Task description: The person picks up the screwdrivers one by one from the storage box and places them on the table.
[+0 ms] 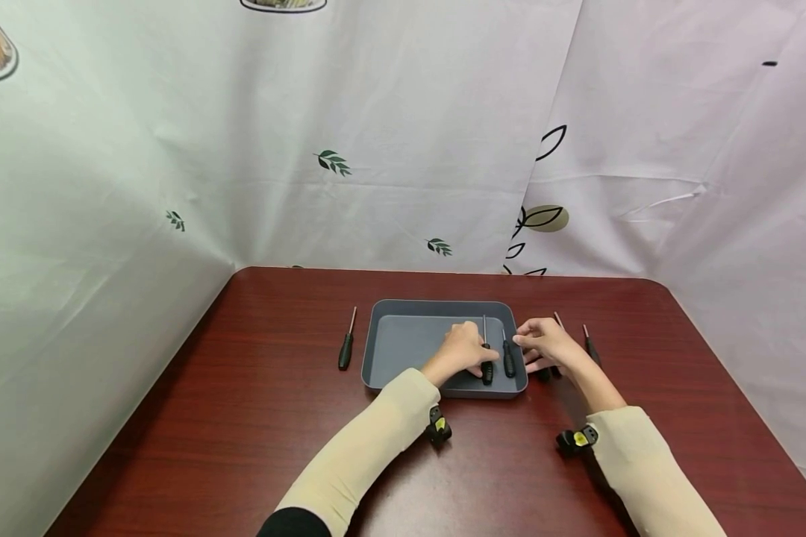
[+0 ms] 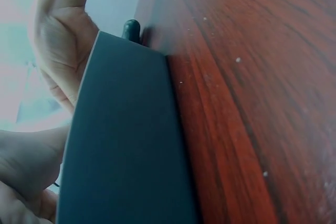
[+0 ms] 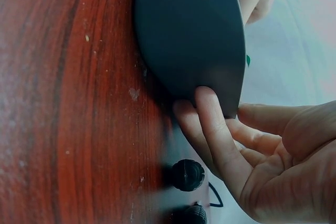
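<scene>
My left hand (image 1: 462,348) is over the right half of a grey tray (image 1: 403,347), its fingers pinching the black handle of a screwdriver (image 1: 486,373). Another dark-handled screwdriver (image 1: 508,362) lies just right of it in the tray. Beside the tray's right end is my right hand (image 1: 546,343). In the right wrist view its extended fingers (image 3: 212,121) touch the tray's outer wall (image 3: 191,35) near the corner, with one fingertip at the rim. The left wrist view shows mostly the tray's outer wall (image 2: 123,135), which hides the left fingertips' work.
A screwdriver (image 1: 346,349) lies left of the tray on the reddish-brown table (image 1: 275,432). More screwdrivers lie to the right, one (image 1: 590,346) beyond my right wrist and others partly under the right hand. A white printed cloth (image 1: 403,149) hangs behind the table.
</scene>
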Available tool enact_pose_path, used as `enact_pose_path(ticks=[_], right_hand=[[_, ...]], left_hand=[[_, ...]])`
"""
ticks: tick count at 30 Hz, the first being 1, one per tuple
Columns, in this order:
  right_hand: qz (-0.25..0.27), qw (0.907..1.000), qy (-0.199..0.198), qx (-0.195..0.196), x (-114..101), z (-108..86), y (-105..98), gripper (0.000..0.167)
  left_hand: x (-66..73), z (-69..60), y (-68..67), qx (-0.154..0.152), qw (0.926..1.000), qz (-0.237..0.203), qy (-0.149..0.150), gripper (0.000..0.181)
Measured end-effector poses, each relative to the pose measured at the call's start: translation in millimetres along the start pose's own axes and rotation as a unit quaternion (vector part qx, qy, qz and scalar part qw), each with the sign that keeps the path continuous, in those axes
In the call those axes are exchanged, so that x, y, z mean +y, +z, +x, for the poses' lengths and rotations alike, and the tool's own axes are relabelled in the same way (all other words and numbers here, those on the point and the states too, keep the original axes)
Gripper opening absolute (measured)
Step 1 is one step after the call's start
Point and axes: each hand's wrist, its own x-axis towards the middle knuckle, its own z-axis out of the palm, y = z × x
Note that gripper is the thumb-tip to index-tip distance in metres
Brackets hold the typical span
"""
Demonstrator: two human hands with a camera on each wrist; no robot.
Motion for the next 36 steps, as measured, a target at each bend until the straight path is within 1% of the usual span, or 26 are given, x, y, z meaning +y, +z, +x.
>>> enact_pose_path(ticks=[5,10,12,16,20,24,28,29,32,36], right_hand=[[-0.002,1.0,0.002,-0.001,-1,-0.6,0,0.033],[-0.004,1.0,0.0,-0.001,0,0.5,0,0.033],[-0.004,1.0,-0.001,-0.001,0,0.8,0,0.033],[-0.005,1.0,-0.002,-0.002,-1,0.2,0,0.033],[-0.007,1.0,-0.002,-0.001,-1,-0.7,0,0.033],[-0.006,1.0,-0.001,0.0,0,-0.5,0,0.032],[-0.005,1.0,-0.002,0.001,1,0.3,0,0.031],[-0.005,1.0,-0.002,0.002,2,0.4,0,0.03],[-0.005,1.0,-0.003,0.003,1,0.3,-1,0.03],[-0.002,1.0,-0.004,0.003,1,0.1,-1,0.029]], left_hand=[[-3.9,0.5,-3.4,-0.014,0.9989,-0.046,-0.001,0.035],[-6.0,2.0,-6.3,-0.034,0.9932,-0.11,-0.014,0.04],[-6.2,2.1,-7.4,-0.04,0.9907,-0.128,-0.021,0.041],[-6.8,1.7,-9.4,-0.045,0.988,-0.146,-0.026,0.038],[-8.2,0.6,-11.3,-0.046,0.986,-0.158,-0.027,0.026],[-10.8,0.3,-13.6,-0.051,0.9842,-0.167,-0.031,0.025],[-13.4,-0.4,-17.3,-0.056,0.9811,-0.182,-0.035,0.01],[-14.1,-0.6,-18.3,-0.056,0.9806,-0.184,-0.034,0.01],[-16.3,-1.1,-20.9,-0.058,0.9792,-0.191,-0.033,0.016],[-19.6,-1.1,-23.8,-0.054,0.9788,-0.195,-0.033,0.017]])
